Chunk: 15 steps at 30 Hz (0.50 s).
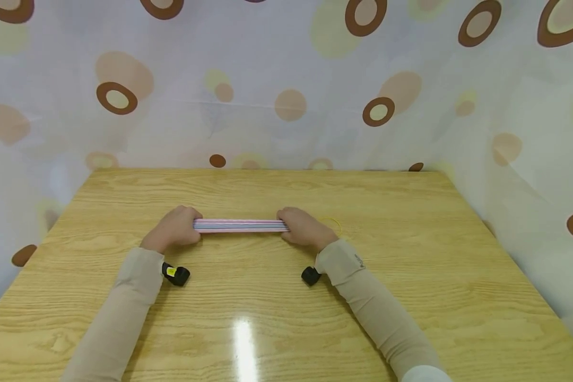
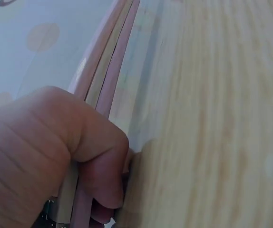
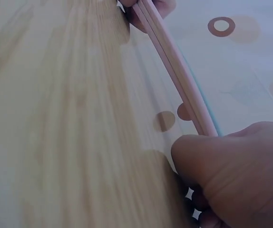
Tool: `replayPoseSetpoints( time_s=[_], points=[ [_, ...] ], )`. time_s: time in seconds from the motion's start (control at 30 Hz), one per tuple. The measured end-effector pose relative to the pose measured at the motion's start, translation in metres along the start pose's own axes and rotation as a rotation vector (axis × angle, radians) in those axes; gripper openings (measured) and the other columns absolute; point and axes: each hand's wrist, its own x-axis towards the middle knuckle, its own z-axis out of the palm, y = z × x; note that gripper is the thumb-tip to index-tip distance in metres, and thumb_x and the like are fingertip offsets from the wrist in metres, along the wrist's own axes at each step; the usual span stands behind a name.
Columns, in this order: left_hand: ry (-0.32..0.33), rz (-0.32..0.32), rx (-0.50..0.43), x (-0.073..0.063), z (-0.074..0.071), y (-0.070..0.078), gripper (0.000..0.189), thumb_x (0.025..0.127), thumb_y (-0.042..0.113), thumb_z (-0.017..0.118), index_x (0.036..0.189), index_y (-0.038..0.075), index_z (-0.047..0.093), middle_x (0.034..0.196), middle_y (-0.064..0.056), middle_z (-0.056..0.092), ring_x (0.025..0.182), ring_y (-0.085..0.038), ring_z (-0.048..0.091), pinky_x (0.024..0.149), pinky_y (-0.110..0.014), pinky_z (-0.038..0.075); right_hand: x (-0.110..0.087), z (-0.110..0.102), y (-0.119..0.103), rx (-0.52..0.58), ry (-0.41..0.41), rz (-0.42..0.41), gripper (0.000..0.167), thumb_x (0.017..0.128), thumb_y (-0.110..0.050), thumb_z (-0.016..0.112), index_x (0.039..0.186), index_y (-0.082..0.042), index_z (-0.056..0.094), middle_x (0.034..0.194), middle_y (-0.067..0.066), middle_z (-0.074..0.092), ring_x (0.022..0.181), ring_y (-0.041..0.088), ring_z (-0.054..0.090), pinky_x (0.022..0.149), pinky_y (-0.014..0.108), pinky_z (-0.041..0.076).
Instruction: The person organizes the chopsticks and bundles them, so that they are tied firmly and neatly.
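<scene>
Between both hands stretches a bundle of slim, straight pencil-like sticks (image 1: 241, 226) in pastel pink, pale blue and beige, held level and crosswise. My left hand (image 1: 175, 228) grips its left end, the thumb bent over the sticks in the left wrist view. At the other end my right hand (image 1: 305, 228) holds the bundle, its thumb (image 3: 193, 152) lying along the near side. The sticks' outer ends are mostly hidden by the hands. A thin yellow loop (image 1: 338, 223) lies on the table just behind the right hand.
The wood-grain table (image 1: 248, 196) reaches back to a patterned curtain (image 1: 248, 127), which also lines both sides. Black wrist cameras (image 1: 176, 275) hang below the beige sleeves (image 1: 133, 286). A bright light reflection shows near the table's front.
</scene>
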Motion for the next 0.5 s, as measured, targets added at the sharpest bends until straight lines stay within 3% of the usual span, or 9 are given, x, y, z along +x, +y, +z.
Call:
replayPoseSetpoints(
  time_s=[0.17,0.4,0.5],
  points=[
    [0.016,0.006,0.031,0.003,0.002,0.001,0.019,0.062,0.004,0.060,0.078,0.008,0.066,0.069,-0.002,0.056,0.061,-0.016,0.043,0.056,-0.027,0.034,-0.002,0.002,0.009,0.103,0.037,-0.005,0.005,0.084,-0.004,0.062,0.087,-0.006,0.058,0.081,0.005,0.060,0.069,0.015,0.047,0.068,0.029,0.043],
    [-0.033,0.050,-0.115,0.003,0.006,0.001,0.004,0.069,0.009,0.066,0.072,0.009,0.065,0.067,0.000,0.056,0.060,-0.013,0.044,0.058,-0.027,0.037,-0.003,0.002,0.018,0.255,0.076,-0.002,0.014,0.085,-0.005,0.061,0.075,-0.010,0.053,0.069,-0.001,0.051,0.061,0.011,0.039,0.061,0.023,0.037],
    [-0.056,0.058,-0.178,0.005,0.008,0.002,0.007,0.074,0.013,0.068,0.072,0.008,0.064,0.066,0.001,0.054,0.059,-0.013,0.043,0.058,-0.027,0.037,-0.004,0.000,0.021,0.317,0.101,0.001,0.016,0.086,-0.005,0.062,0.074,-0.009,0.054,0.067,-0.001,0.048,0.059,0.010,0.038,0.059,0.023,0.036]
  ],
)
